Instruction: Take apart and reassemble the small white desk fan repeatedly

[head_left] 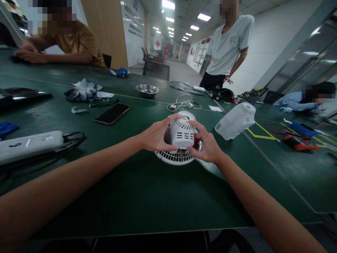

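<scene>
Between my two hands is a white slotted motor cover [182, 133], part of a small fan. My left hand [158, 133] grips it from the left, thumb low and fingers along the top. From the right, my right hand [205, 143] closes on it with thumb and fingers. Below the cover lies the round white fan grille [173, 158], flat on the table, its middle hidden by the cover and my hands. A white plastic housing [235, 121] with slots at its upper end stands tilted to the right of my right hand.
Around the green table [147, 200] are a phone [112, 114], a metal bowl [147, 90], a white cable [181, 103], gloves [83, 90], a white power strip [31, 144] and an orange meter [300, 143]. One person sits at the far left, another stands behind the table, a third leans at the right.
</scene>
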